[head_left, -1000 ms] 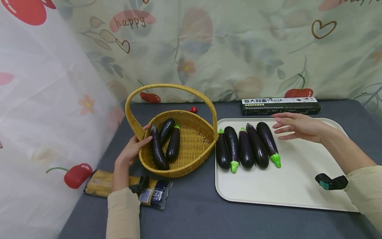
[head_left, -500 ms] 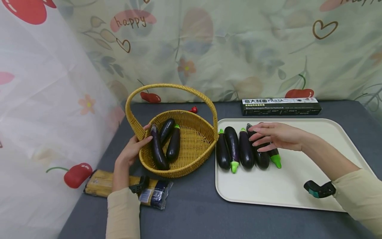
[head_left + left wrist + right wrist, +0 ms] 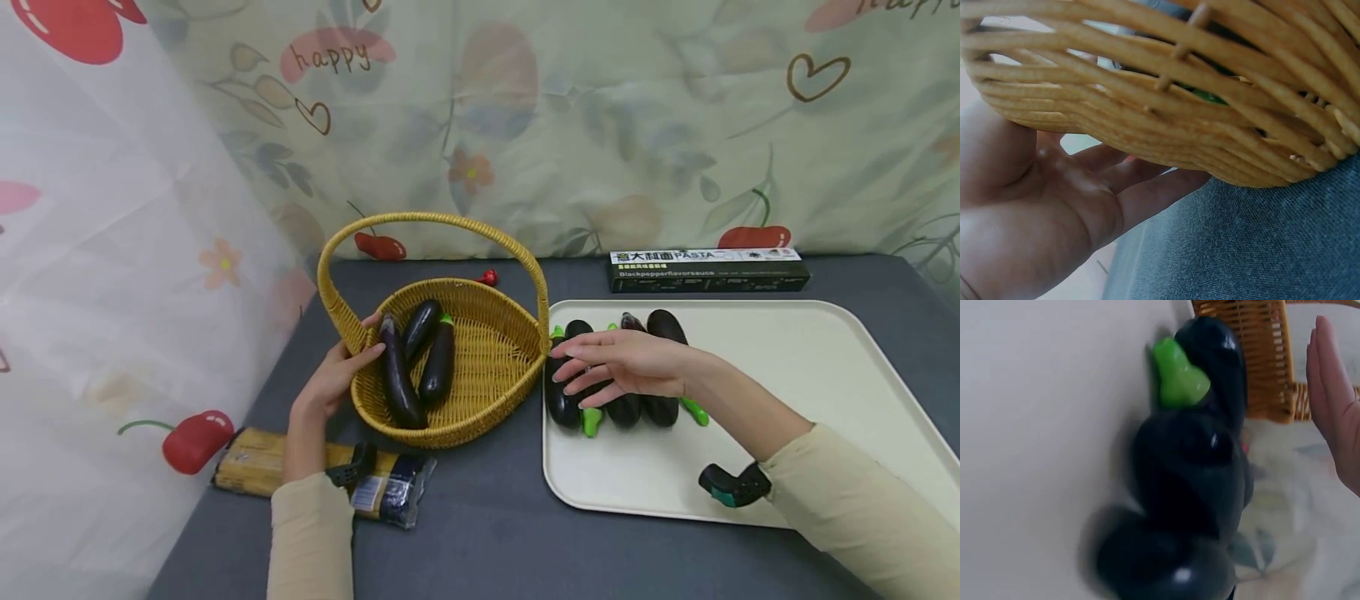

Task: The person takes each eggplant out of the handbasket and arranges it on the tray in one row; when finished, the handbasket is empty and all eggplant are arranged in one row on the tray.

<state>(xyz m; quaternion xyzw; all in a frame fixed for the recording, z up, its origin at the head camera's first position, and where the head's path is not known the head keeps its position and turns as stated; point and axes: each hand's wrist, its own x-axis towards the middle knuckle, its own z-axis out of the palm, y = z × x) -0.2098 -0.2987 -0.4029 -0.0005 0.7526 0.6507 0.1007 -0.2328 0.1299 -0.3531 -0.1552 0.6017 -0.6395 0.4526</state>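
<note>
My left hand (image 3: 330, 379) grips the left rim of a yellow wicker basket (image 3: 487, 367), its thumb over the edge. In the left wrist view the fingers (image 3: 1160, 190) lie against the outside of the woven wall (image 3: 1116, 78). Three dark purple eggplants (image 3: 401, 379) lie in the basket's left half. Over a row of several eggplants (image 3: 561, 404) on the white tray (image 3: 780, 358), my right hand (image 3: 637, 362) hovers with extended fingers and holds nothing. It partly hides that row. The right wrist view shows this hand (image 3: 1338, 406) apart from the eggplants (image 3: 1185, 469).
A black pasta box (image 3: 708, 271) stands behind the tray. A pack of spaghetti (image 3: 251, 461) lies under the left forearm. The basket's tall handle (image 3: 435, 217) arches above it. A small red object (image 3: 489, 277) sits behind the basket.
My right hand has moved left across the tray, from right of the eggplant row to above its left part. The left hand and basket have stayed put.
</note>
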